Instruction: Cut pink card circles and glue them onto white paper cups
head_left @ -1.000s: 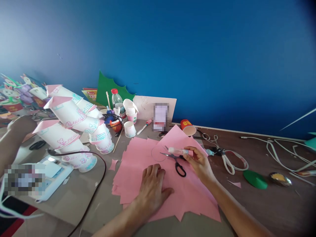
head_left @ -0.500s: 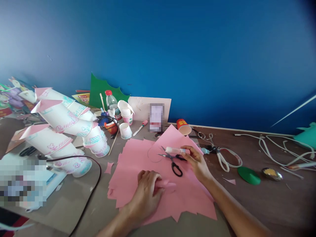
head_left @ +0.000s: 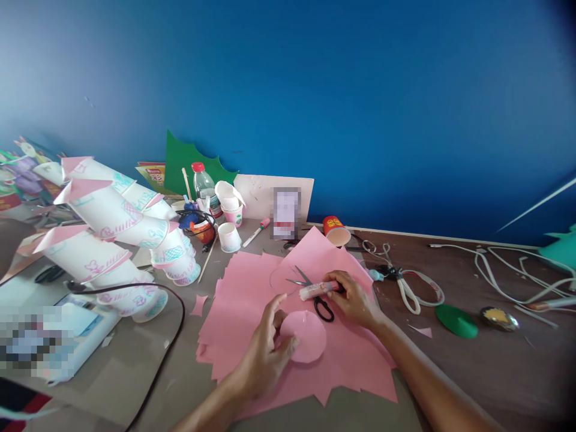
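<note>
A round pink paper disc (head_left: pixel 305 339) is held at its left edge by my left hand (head_left: pixel 270 348), thumb on top and fingers behind it. It faces me over the pile of pink paper sheets (head_left: pixel 240 288). My right hand (head_left: pixel 353 298) grips a glue stick (head_left: pixel 315 291), its whitish end pointing left toward the disc. The glue stick is apart from the disc. Beneath it, black-handled scissors (head_left: pixel 324 310) lie on the sheets with blades spread, one handle partly hidden by my right hand.
At left stand stacked decorated paper cups (head_left: pixel 108 258) with pink tops. A plastic bottle (head_left: pixel 203 183) and a small cup (head_left: pixel 229 237) are behind. A red cup (head_left: pixel 335 230) lies by the wall. To the right are white cables (head_left: pixel 486 264), a green paper cone (head_left: pixel 456 321) and a shiny dish (head_left: pixel 498 318).
My left hand has opened out and turned the pink paper, which now shows as a full disc. My right hand has lowered slightly, tilting the glue stick's whitish end down.
</note>
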Tool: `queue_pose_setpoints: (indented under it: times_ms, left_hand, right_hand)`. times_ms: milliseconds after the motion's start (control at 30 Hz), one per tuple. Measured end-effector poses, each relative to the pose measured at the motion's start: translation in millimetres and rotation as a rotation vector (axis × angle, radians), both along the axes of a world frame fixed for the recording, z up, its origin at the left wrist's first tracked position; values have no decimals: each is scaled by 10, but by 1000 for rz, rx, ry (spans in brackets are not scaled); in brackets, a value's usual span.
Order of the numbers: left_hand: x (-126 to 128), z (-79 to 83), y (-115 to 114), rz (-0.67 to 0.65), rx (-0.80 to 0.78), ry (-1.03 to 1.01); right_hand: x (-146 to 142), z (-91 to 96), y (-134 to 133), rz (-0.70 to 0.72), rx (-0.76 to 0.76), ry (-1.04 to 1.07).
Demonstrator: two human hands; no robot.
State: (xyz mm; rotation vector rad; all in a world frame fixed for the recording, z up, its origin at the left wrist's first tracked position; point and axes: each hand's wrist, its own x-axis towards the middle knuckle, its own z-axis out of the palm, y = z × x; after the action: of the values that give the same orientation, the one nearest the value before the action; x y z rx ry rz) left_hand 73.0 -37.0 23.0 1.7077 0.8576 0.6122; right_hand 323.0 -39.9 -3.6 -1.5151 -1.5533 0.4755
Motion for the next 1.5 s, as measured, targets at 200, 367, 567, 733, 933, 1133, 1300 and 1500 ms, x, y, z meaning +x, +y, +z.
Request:
queue_pose_setpoints:
  times_ms: [200,367,567,733,933,1133,1300,1500]
  left_hand:
    - [21,53,23,9,-86,-18]
    - [43,99,65,66,-199,-124]
    - [48,47,101,166,-241,-215]
    - [54,42,102,183,-235,-215]
    - [56,28,96,221,-77,-127]
    - [41,-46,98,239,208,-25]
    - [9,-93,123,170,424,4]
    - [0,-78,152,101,476,52]
  right_hand:
    - [36,11,-11,-77,56,15]
    - [-132,279,-168,-86,17,267]
    - [-565,417,-317,173,-168,436]
    - [-771,337,-323,138,-244,470]
    - [-856,289,-317,27,-277,532]
    - [-874,284,-300,-24,-306,560]
    - [-859,261,-292,2,-325,559]
    - [-843,310,-299,75,-255,454]
